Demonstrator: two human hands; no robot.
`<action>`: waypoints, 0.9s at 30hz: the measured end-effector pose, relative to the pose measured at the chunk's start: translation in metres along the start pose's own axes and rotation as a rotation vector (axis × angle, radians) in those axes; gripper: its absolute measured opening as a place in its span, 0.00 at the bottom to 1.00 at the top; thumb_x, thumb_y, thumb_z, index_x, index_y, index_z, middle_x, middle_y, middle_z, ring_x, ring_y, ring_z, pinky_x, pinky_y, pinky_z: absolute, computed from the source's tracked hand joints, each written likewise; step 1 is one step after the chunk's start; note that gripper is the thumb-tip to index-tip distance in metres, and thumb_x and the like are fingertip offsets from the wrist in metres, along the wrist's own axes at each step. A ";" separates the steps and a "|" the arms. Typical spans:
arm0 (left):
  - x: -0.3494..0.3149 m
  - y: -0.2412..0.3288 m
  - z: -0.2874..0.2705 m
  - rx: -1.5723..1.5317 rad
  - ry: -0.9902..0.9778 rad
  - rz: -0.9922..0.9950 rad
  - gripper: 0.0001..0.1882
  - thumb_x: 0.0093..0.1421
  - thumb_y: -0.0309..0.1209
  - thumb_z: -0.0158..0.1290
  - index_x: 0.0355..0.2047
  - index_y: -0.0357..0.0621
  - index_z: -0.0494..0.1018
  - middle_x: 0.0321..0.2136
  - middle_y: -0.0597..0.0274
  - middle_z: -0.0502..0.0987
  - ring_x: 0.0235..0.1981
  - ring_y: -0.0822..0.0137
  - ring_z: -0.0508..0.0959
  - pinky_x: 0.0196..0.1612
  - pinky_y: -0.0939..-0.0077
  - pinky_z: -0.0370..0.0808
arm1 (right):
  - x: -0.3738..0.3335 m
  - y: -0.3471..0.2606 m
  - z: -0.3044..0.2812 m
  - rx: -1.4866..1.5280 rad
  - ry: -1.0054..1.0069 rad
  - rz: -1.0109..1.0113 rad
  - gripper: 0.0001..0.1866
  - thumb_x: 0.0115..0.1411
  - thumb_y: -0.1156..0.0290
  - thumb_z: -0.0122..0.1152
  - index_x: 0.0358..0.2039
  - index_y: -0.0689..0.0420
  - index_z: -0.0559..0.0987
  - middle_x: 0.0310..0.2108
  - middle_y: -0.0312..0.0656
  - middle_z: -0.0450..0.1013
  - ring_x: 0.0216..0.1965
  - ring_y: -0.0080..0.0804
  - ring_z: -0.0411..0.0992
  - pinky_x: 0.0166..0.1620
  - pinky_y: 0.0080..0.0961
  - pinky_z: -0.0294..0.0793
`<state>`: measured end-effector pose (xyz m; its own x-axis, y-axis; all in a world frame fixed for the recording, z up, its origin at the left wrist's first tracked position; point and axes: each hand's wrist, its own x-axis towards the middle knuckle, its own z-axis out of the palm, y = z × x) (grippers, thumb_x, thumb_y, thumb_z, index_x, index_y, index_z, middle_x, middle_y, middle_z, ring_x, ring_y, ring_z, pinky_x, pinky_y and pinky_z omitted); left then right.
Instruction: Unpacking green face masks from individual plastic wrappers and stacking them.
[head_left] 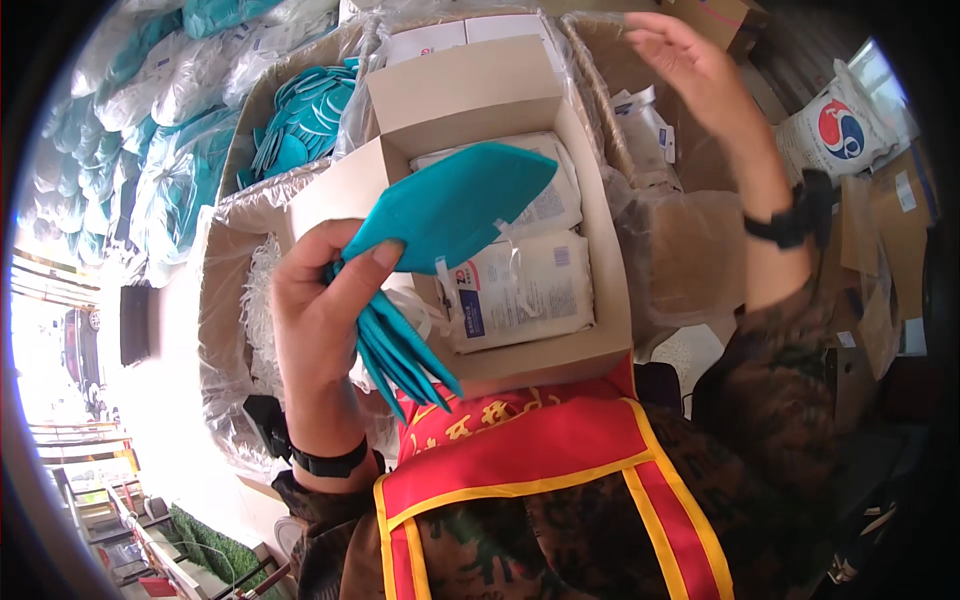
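My left hand [325,285] is closed round a stack of teal folded face masks [455,205], thumb on top. One broad mask face points up and right, while the folded edges fan out below the hand. The masks hang over an open cardboard box [607,330], partly hiding it. Inside the box lie white printed plastic packets [535,290]. Up at the right, my right hand [690,70] is raised with fingers stretched out and nothing in them. It is over a plastic-lined carton with white bags [645,125] in it.
A lined carton at the back left holds many loose teal masks [305,115]. White strap-like strands [262,300] fill another carton on the left. Bagged teal masks [180,170] are piled at the far left. A white sack [838,125] leans by cardboard cartons at the right.
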<state>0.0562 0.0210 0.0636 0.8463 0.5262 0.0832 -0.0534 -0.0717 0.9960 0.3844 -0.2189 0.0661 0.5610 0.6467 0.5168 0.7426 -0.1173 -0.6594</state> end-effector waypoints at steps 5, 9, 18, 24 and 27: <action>0.005 0.003 0.008 -0.161 0.014 0.038 0.07 0.56 0.26 0.61 0.34 0.36 0.78 0.26 0.71 0.76 0.28 0.82 0.70 0.32 0.88 0.64 | -0.054 -0.137 0.087 0.175 -0.219 -0.167 0.16 0.61 0.69 0.61 0.47 0.60 0.73 0.32 0.49 0.77 0.33 0.37 0.78 0.36 0.26 0.75; 0.008 0.007 0.009 -0.407 0.084 0.012 0.15 0.64 0.37 0.54 0.36 0.34 0.76 0.24 0.64 0.77 0.24 0.78 0.74 0.28 0.86 0.72 | -0.077 -0.158 0.110 0.082 -0.174 -0.171 0.12 0.59 0.71 0.61 0.42 0.60 0.74 0.28 0.51 0.75 0.30 0.45 0.77 0.32 0.32 0.74; 0.023 -0.005 0.009 -0.615 0.304 0.019 0.13 0.65 0.39 0.53 0.31 0.40 0.72 0.23 0.62 0.75 0.24 0.74 0.75 0.28 0.81 0.74 | -0.094 -0.188 0.130 0.164 -0.176 -0.397 0.42 0.55 0.60 0.65 0.64 0.65 0.57 0.43 0.55 0.71 0.41 0.50 0.73 0.43 0.37 0.73; 0.018 -0.001 0.018 -0.817 0.057 0.106 0.20 0.63 0.42 0.55 0.44 0.37 0.70 0.34 0.59 0.77 0.36 0.68 0.78 0.41 0.72 0.76 | -0.091 -0.179 0.124 0.019 -0.100 -0.322 0.43 0.52 0.79 0.66 0.66 0.60 0.55 0.57 0.53 0.65 0.55 0.44 0.68 0.58 0.32 0.67; -0.005 0.008 0.033 -0.555 -0.026 0.369 0.39 0.55 0.45 0.63 0.57 0.34 0.59 0.46 0.53 0.73 0.49 0.62 0.75 0.53 0.66 0.71 | -0.082 -0.172 0.094 0.348 -0.051 -0.153 0.40 0.54 0.80 0.63 0.65 0.60 0.56 0.57 0.46 0.64 0.57 0.34 0.66 0.59 0.27 0.65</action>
<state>0.0695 -0.0103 0.0699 0.7325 0.5296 0.4278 -0.6007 0.2072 0.7721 0.1768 -0.1811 0.0861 0.4279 0.6750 0.6010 0.6428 0.2401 -0.7274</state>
